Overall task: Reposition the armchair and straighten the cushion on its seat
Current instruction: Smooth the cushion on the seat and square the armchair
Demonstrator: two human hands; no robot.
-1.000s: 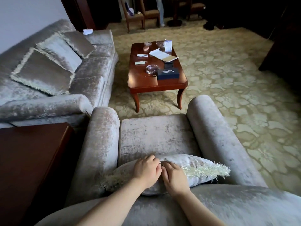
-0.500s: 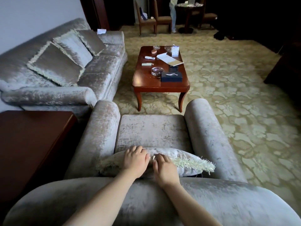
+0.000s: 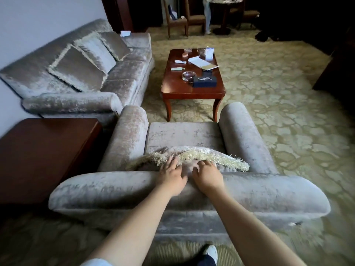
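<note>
I stand behind the grey velvet armchair and look over its rolled backrest at the seat. A grey cushion with a cream fringe leans against the inside of the backrest, fringe edge uppermost. Its lower part is hidden behind the backrest. My left hand and my right hand lie side by side over the top of the backrest. Their fingers are spread, with the fingertips touching the cushion's upper edge. The left hand is slightly blurred.
A dark wooden side table stands close to the armchair's left arm. Beyond it is a matching sofa with three cushions. A wooden coffee table with small items sits just past the seat front. Patterned carpet stretches to the right.
The view has pulled back, so the whole backrest and the floor behind it show. The cushion has tipped up from lying flat. My hands have drawn back onto the backrest top.
</note>
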